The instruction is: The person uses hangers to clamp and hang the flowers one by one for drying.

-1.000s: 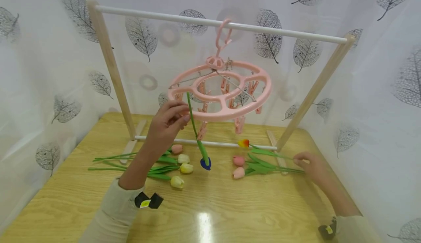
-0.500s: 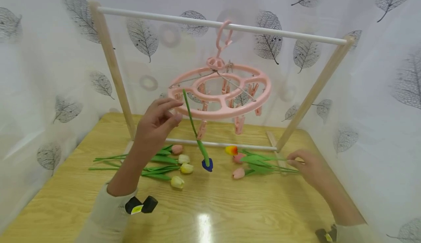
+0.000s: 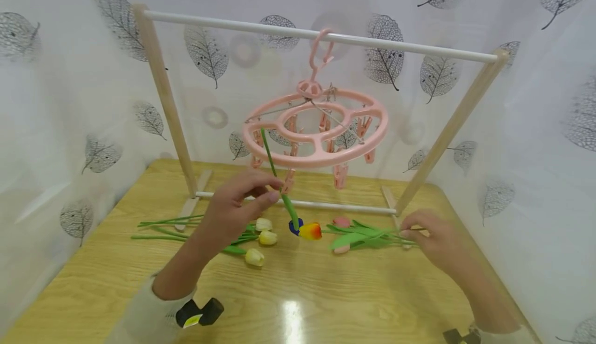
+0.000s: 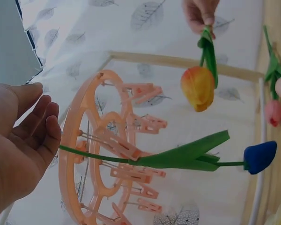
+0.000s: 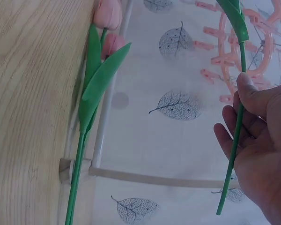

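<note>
A blue tulip [image 4: 260,157] hangs head down from a clothespin [image 4: 116,143] of the round pink hanger [image 3: 321,161]. My left hand [image 3: 239,202] is beside its stem with loosely bent fingers; the left wrist view shows nothing held in them. At the right, my right hand [image 3: 437,235] pinches the green stem of a yellow-orange tulip [image 3: 310,231] between thumb and fingers. That flower points left, and in the head view its head overlaps the blue bloom. The stem's lower end extends past my palm in the right wrist view.
A wooden stand with a white top bar [image 3: 400,45] carries the hanger, whose several other clothespins dangle. Yellow tulips [image 3: 267,238] lie on the wooden table [image 3: 354,302] at the left. Two pink tulips [image 5: 107,14] lie at the right, near the stand's foot.
My left hand drew back from the blue tulip's stem, then came lower beside it. My right hand lifted the yellow-orange tulip off the table, and its head moved left.
</note>
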The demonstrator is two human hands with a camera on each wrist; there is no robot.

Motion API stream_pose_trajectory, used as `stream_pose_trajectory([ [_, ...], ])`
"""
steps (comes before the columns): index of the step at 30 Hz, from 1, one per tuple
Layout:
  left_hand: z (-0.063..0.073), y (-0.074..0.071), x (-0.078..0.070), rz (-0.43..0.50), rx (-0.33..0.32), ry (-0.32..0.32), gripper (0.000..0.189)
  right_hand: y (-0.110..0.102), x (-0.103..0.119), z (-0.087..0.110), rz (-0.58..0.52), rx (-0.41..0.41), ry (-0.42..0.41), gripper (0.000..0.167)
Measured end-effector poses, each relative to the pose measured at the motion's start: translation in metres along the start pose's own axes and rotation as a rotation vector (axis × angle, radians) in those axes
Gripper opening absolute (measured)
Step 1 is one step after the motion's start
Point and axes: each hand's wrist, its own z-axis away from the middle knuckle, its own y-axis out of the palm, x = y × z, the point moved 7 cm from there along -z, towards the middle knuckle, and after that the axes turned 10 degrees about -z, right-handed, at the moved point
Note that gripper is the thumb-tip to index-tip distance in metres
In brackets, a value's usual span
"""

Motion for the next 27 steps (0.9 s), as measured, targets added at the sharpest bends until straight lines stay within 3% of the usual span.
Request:
stream_pose_trajectory([
  [5, 0.005, 0.02, -0.004, 0.027, 0.079, -0.016, 0.022, 0.016, 0.026, -0.01, -0.079, 0.016, -0.109, 0.04],
  [8, 0.009, 0.034, -0.002, 0.043, 0.133, -0.034, 0.02, 0.029, 0.041, -0.018, -0.102, 0.046, -0.191, 0.008],
  [9, 0.01, 0.039, -0.001, 0.045, 0.151, -0.045, 0.019, 0.034, 0.046, -0.021, -0.103, 0.054, -0.212, 0.006],
  [12, 0.013, 0.052, 0.002, 0.046, 0.193, -0.07, 0.018, 0.047, 0.062, -0.03, -0.09, 0.06, -0.271, 0.038],
  [15, 0.015, 0.062, 0.007, 0.055, 0.239, -0.101, 0.017, 0.057, 0.077, -0.039, -0.078, 0.056, -0.313, 0.038],
  [20, 0.019, 0.078, 0.018, 0.071, 0.327, -0.168, 0.02, 0.069, 0.097, -0.053, -0.033, 0.05, -0.364, 0.031],
  [26, 0.024, 0.089, 0.037, 0.052, 0.409, -0.247, 0.022, 0.079, 0.107, -0.062, 0.001, 0.058, -0.362, 0.001],
  [27, 0.025, 0.091, 0.039, 0.057, 0.425, -0.259, 0.023, 0.08, 0.108, -0.063, 0.0, 0.059, -0.355, 0.006],
])
